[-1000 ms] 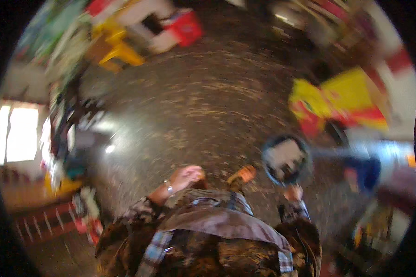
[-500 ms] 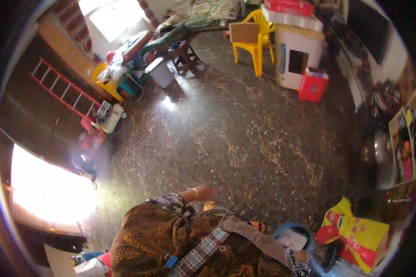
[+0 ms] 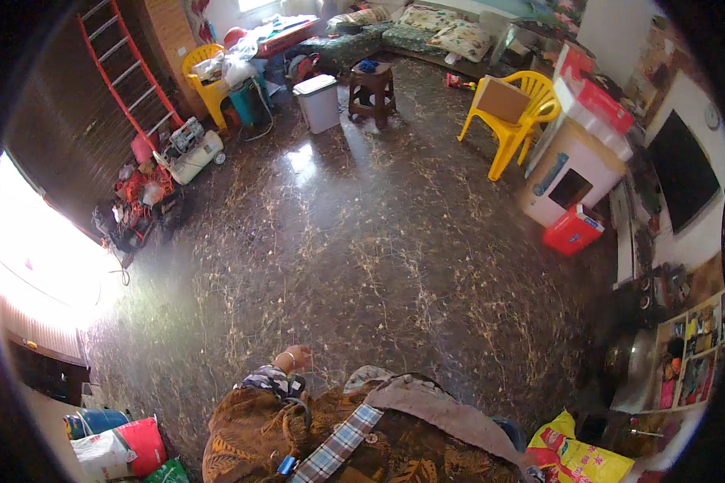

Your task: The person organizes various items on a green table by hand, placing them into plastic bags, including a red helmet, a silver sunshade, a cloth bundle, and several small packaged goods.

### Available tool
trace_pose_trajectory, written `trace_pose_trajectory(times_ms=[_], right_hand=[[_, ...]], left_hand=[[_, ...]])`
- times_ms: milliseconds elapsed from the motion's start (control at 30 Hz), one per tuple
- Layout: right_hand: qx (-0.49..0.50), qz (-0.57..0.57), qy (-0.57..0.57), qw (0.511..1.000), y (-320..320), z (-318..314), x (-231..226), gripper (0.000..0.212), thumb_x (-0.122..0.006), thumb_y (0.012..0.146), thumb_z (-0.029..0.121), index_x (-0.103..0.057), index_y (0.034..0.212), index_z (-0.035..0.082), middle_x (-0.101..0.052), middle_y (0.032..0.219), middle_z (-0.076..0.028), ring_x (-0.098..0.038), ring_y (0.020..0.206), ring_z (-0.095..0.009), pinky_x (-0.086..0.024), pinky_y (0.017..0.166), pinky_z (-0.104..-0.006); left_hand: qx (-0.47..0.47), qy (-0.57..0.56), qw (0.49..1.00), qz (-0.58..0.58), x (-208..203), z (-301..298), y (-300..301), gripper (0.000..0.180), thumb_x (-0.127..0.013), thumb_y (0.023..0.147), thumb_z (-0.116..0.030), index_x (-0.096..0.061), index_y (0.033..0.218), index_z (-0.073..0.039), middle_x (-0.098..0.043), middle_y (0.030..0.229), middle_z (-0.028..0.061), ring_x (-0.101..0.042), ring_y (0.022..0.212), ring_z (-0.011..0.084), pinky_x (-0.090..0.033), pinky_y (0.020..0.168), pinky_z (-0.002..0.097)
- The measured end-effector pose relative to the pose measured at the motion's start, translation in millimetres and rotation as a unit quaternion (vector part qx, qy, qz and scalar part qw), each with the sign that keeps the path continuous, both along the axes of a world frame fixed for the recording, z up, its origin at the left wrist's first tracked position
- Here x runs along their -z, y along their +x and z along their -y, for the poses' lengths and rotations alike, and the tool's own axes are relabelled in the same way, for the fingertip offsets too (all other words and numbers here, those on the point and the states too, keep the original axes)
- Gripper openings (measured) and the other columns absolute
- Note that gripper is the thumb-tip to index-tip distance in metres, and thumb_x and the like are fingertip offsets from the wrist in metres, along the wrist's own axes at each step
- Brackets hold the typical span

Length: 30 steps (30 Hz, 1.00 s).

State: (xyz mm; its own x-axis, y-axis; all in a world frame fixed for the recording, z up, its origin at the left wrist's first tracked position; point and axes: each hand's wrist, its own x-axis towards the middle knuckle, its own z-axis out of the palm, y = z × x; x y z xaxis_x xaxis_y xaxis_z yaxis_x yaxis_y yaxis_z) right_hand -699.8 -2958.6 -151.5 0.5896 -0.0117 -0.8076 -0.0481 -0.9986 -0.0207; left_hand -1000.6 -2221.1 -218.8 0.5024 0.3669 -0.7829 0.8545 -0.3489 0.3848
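Observation:
My left hand [image 3: 298,357], with a pale bracelet at its wrist, is held out over the dark floor [image 3: 362,282] beyond my patterned brown clothing [image 3: 338,427]. It touches nothing that I can see, and its fingers are too small and unclear to read. My right hand does not show. On that side, part of a blue bucket [image 3: 509,431] peeks out past my clothing. Right beside the bucket lies a yellow and red sack [image 3: 576,455].
Ahead stand a white bin [image 3: 317,105], a brown stool [image 3: 371,92] and a yellow chair [image 3: 511,121] holding a cardboard piece. Boxes [image 3: 576,173] stack at the right. An air compressor [image 3: 193,157] and red ladder [image 3: 129,72] are at the left, with bags [image 3: 125,451] nearer me.
The view has tilted up and turned, showing more of the far room. My left hand now appears farther left. My right hand, earlier at the blue bucket, has gone out of sight.

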Motion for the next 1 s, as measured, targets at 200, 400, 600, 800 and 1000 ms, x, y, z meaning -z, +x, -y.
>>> trace_pose_trajectory(times_ms=[200,400,600,800,1000], right_hand=[[-0.192,-0.006,0.096,0.977,50,-154,-11,0.046,-0.046,0.094,0.04,-0.059,0.065,0.007,-0.059,0.064,-0.012,-0.054,0.056,-0.023,-0.044,0.053,-0.0413],[0.19,-0.148,0.113,0.964,146,-349,21,0.046,-0.058,0.09,0.045,-0.052,0.063,0.008,-0.044,0.054,-0.005,-0.038,0.047,-0.018,-0.033,0.049,-0.0392],[0.077,-0.086,0.096,0.989,234,-601,59,0.039,-0.053,0.092,0.037,-0.059,0.08,0.0,-0.059,0.074,-0.012,-0.057,0.067,-0.026,-0.044,0.059,-0.0424],[0.056,-0.12,0.191,0.973,337,-795,75,0.043,-0.045,0.093,0.03,-0.051,0.063,-0.001,-0.055,0.061,-0.013,-0.058,0.058,-0.026,-0.05,0.056,-0.0388],[0.011,-0.046,0.285,0.957,411,-981,69,0.035,-0.046,0.093,0.029,-0.049,0.068,0.006,-0.048,0.055,-0.007,-0.051,0.043,-0.022,-0.044,0.041,-0.0352]], left_hand=[[-0.183,0.015,0.981,0.069,4,-106,-37,0.037,-0.054,0.084,-0.028,-0.063,0.112,-0.005,-0.068,0.101,0.014,-0.066,0.095,0.0298,-0.051,0.086,0.0372],[-0.3,-0.039,0.947,0.109,-7,-181,-37,0.04,-0.057,0.084,-0.032,-0.061,0.113,-0.004,-0.069,0.1,0.0129,-0.066,0.093,0.0277,-0.051,0.084,0.0379],[-0.274,0.161,0.946,0.06,49,-251,-161,0.031,-0.059,0.083,-0.031,-0.066,0.102,-0.008,-0.07,0.086,0.0105,-0.067,0.079,0.024,-0.054,0.071,0.0372],[-0.568,0.05,0.822,0.008,-3,-288,-123,0.025,-0.057,0.084,-0.018,-0.066,0.102,-0.004,-0.069,0.073,0.0097,-0.066,0.061,0.0198,-0.054,0.051,0.0334],[-0.463,0.027,0.886,0.016,-13,-342,-37,0.03,-0.057,0.085,-0.018,-0.063,0.11,-0.002,-0.07,0.08,0.0093,-0.068,0.07,0.0179,-0.055,0.062,0.0339]])
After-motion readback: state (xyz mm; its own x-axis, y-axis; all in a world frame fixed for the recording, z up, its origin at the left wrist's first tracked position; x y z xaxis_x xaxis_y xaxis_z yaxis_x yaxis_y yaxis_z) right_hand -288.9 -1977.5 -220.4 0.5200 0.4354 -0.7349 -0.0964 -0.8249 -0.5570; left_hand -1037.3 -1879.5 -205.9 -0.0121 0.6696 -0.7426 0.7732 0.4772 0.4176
